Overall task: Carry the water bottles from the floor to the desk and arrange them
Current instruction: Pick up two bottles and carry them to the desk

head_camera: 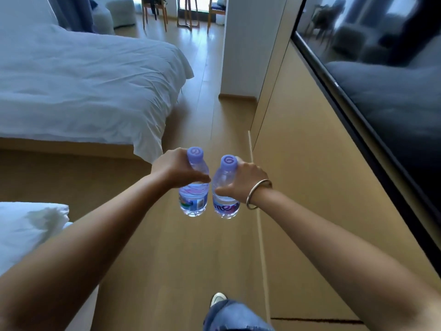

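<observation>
We are carrying two bottles upright, caps up, out in front above wooden floor [143, 235]. Left hand [176, 169] gripping left bottle [194, 199] at shoulder; right hand [245, 181] gripping right bottle [225, 201] likewise. Bottles side by side, nearly touching. Desk not in sight; chairs [155, 8] lying far ahead.

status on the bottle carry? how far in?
Done: both bottles are off the floor. In hand: the left hand grips one water bottle, the right hand grips the other bottle, upright, above the wooden floor. Left: no desk in view, so placing and arranging remain.
</observation>
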The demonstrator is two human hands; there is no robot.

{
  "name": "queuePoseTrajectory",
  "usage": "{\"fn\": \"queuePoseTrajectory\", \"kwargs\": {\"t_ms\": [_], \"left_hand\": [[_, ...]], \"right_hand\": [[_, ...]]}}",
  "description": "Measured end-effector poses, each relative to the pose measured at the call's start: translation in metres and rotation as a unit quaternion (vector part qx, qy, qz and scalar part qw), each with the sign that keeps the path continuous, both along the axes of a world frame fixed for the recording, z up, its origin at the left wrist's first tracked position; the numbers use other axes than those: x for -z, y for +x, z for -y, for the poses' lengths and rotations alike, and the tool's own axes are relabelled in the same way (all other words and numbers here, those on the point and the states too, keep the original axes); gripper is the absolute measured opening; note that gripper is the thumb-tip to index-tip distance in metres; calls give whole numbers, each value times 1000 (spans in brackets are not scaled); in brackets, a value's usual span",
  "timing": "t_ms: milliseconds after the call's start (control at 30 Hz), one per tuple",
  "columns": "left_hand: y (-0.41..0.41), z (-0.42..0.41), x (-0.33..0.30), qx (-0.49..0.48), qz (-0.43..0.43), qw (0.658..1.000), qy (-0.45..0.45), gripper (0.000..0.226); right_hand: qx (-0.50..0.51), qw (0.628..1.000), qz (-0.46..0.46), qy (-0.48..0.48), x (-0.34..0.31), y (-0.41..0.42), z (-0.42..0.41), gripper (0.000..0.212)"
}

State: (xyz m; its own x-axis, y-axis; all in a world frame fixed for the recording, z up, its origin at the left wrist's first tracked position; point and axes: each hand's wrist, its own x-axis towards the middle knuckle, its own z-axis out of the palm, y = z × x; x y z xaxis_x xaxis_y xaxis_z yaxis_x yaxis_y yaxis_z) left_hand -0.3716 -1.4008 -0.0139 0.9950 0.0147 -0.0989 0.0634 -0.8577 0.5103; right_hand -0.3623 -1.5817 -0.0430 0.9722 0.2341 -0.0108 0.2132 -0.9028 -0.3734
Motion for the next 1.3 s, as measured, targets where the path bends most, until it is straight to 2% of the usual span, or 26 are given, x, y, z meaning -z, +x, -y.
{"fn": "queuePoseTrajectory", "kwargs": {"t_ms": [367, 567, 767, 1067, 1300], "left_hand": [[147, -18, 5, -31, 8, 999, 13, 37], [240, -42, 13, -5, 0, 1000, 13, 28], [354, -92, 7, 8, -10, 1000, -21, 29], [503, -164, -1, 21, 37, 999, 10, 34], [599, -180, 10, 24, 18, 999, 32, 33]], "right_hand": [[-23, 1000, 9, 15, 1, 158, -9, 64], [-18, 999, 0, 27, 7, 251, -39, 63], [5, 1000, 4, 28, 0, 365, -93, 65], [32, 998, 6, 54, -17, 506, -156, 59], [26, 999, 0, 43, -8, 600, -170, 59]]}}
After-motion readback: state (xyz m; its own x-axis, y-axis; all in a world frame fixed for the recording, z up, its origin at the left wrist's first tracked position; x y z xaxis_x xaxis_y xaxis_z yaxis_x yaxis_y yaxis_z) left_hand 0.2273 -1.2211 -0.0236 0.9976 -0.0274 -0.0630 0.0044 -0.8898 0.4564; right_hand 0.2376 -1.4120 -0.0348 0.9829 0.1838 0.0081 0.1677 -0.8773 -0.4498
